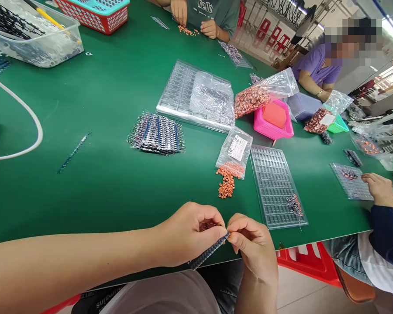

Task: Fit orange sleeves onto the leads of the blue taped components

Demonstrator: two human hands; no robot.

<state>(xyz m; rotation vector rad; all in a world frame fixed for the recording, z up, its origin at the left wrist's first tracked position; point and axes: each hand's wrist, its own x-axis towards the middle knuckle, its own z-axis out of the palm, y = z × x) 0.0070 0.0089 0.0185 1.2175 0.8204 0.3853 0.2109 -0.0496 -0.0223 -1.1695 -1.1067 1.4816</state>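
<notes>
Near the table's front edge, my left hand [191, 233] is closed around a dark, narrow circuit-board strip [208, 252] that slants down to the left. My right hand [254, 244] meets it at the strip's upper right end. Its thumb and forefinger pinch a tiny orange piece [229, 236], partly hidden by the fingertips. Beyond the hands lies a small heap of orange rings [226, 184], spilling from a labelled clear plastic bag [237, 147]. To their right, a clear compartment tray [270, 183] carries a cluster of wired orange parts [294, 206] at its near end.
A stack of circuit-board strips [159, 134] lies left of centre, with one loose strip [74, 152] further left. Behind are stacked clear trays [173, 93], a bag of copper-coloured rings [253, 99] and a pink basket [273, 124]. Co-workers' hands [378, 188] work at right and across.
</notes>
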